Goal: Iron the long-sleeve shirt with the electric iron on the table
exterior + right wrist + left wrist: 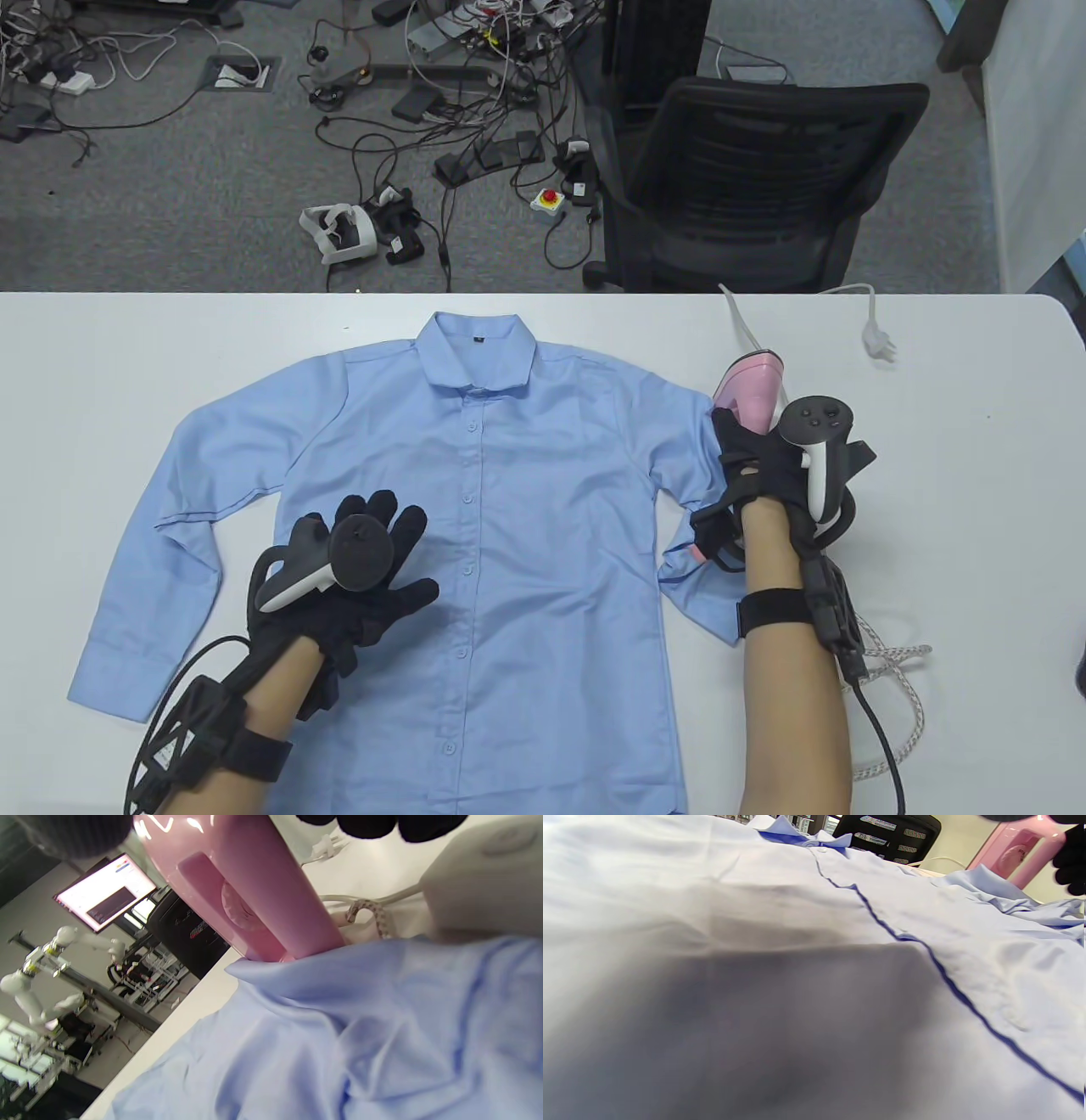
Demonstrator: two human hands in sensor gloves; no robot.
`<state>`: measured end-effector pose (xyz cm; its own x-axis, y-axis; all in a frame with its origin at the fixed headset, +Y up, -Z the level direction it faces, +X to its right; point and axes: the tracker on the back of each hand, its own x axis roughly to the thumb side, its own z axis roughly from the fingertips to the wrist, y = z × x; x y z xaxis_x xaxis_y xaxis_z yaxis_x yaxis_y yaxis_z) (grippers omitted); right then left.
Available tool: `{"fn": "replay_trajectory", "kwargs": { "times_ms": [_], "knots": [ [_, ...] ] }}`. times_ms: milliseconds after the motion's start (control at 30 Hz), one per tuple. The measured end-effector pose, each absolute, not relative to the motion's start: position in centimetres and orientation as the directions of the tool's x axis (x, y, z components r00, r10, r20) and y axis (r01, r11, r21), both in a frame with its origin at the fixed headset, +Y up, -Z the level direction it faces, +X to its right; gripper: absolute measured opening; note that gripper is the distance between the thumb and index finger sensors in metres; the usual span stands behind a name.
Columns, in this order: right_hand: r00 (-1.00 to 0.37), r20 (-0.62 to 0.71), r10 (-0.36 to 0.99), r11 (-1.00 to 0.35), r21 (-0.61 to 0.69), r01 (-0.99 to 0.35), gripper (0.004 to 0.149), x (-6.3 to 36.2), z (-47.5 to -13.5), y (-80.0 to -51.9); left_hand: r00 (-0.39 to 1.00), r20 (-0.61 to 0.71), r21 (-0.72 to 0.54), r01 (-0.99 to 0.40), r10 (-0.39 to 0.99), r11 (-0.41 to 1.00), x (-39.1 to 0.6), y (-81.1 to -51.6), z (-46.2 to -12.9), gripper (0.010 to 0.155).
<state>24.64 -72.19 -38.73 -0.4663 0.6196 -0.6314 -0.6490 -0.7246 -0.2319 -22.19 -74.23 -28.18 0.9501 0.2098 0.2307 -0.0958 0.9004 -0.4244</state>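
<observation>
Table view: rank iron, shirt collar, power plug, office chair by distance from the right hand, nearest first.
1. iron: gripped by the right hand, at the shirt's sleeve edge.
2. power plug: on the table, beyond and right of the hand.
3. shirt collar: far-left of the hand.
4. office chair: on the floor behind the table.

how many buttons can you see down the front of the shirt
7 on the shirt placket: one just under the collar at, then; the seventh lies between the second and third. More may be hidden past the bottom edge.
</observation>
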Motion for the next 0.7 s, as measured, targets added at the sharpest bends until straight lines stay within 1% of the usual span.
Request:
{"fn": "replay_trajectory", "kwargs": {
  "times_ms": [67, 133, 200, 267, 300, 333, 367, 500, 600, 667, 700],
  "knots": [
    [-0.392, -0.646, 0.655, -0.670, -0.255, -0.698, 0.095, 24.8, -39.3, -72.9, 0.951, 0.241, -0.431, -0.076, 0.196, 0.899, -21.8, -74.5, -28.2, 0.083],
    [-0.385, -0.640, 0.665, -0.661, -0.265, -0.702, 0.089, 25.0, -39.8, -73.3, 0.954, 0.243, -0.444, -0.052, 0.176, 0.894, -21.6, -74.9, -28.4, 0.082],
    [-0.412, -0.638, 0.650, -0.690, -0.270, -0.672, 0.077, 25.2, -40.4, -73.4, 0.957, 0.237, -0.458, -0.039, 0.164, 0.888, -21.7, -75.5, -28.6, 0.081],
    [-0.409, -0.647, 0.643, -0.686, -0.251, -0.683, 0.075, 25.4, -40.6, -74.0, 0.961, 0.241, -0.467, -0.009, 0.138, 0.884, -21.7, -75.9, -28.8, 0.081],
    [-0.378, -0.664, 0.645, -0.664, -0.243, -0.707, 0.066, 25.5, -40.7, -74.4, 0.962, 0.242, -0.467, 0.003, 0.124, 0.884, -21.7, -76.0, -28.9, 0.081],
    [-0.329, -0.657, 0.678, -0.589, -0.217, -0.779, 0.065, 25.7, -40.8, -74.7, 0.964, 0.242, -0.459, 0.013, 0.111, 0.888, -21.6, -76.1, -29.1, 0.081],
    [-0.299, -0.656, 0.692, -0.546, -0.206, -0.812, 0.063, 25.8, -40.8, -74.9, 0.964, 0.242, -0.455, 0.015, 0.107, 0.890, -21.5, -76.2, -29.3, 0.081],
    [-0.267, -0.641, 0.720, -0.479, -0.180, -0.859, 0.062, 26.5, -41.3, -74.8, 0.965, 0.243, -0.475, 0.025, 0.103, 0.879, -21.1, -76.8, -29.6, 0.080],
    [-0.184, -0.598, 0.780, -0.366, -0.198, -0.909, 0.062, 26.8, -41.3, -74.1, 0.966, 0.243, -0.481, 0.041, 0.088, 0.876, -21.3, -77.1, -29.7, 0.080],
    [-0.148, -0.577, 0.803, -0.310, -0.192, -0.931, 0.063, 26.7, -41.1, -73.3, 0.969, 0.229, -0.495, 0.031, 0.096, 0.868, -21.9, -76.7, -29.8, 0.081],
    [-0.147, -0.554, 0.819, -0.294, -0.186, -0.937, 0.063, 26.7, -41.0, -72.7, 0.971, 0.208, -0.500, -0.001, 0.121, 0.866, -22.4, -76.1, -29.9, 0.081]
  ]
}}
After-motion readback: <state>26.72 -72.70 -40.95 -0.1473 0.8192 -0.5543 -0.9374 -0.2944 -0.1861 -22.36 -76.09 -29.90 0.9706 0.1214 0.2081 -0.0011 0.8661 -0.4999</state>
